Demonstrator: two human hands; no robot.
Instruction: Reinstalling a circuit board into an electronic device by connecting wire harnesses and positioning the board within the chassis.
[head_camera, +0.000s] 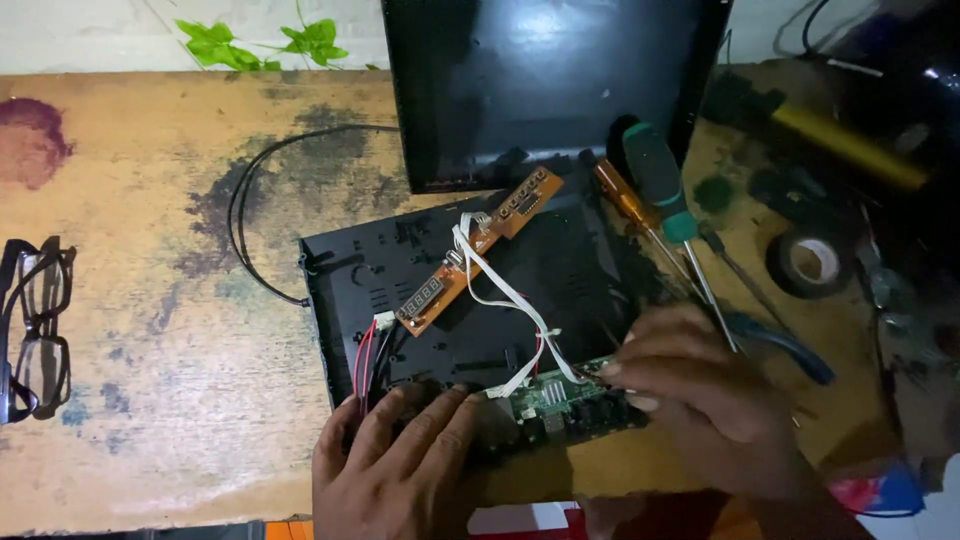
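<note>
Two hands work inside an opened black electronics case (480, 290) at frame centre.
Left hand (395, 455) lies spread on its lower edge; right hand (700, 395) pinches the green circuit board (560, 395) at lower centre.

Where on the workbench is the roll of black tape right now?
In the head view, the roll of black tape lies on the table's right side, right of the green-handled screwdriver, beyond the right hand.

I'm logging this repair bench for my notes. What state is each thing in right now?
black case: opened, lid off
lid: lying flat behind the case
brown display board: loose, tilted, white wires attached
green circuit board: inside the case
left hand: fingers resting on case
right hand: fingertips on green circuit board
</note>
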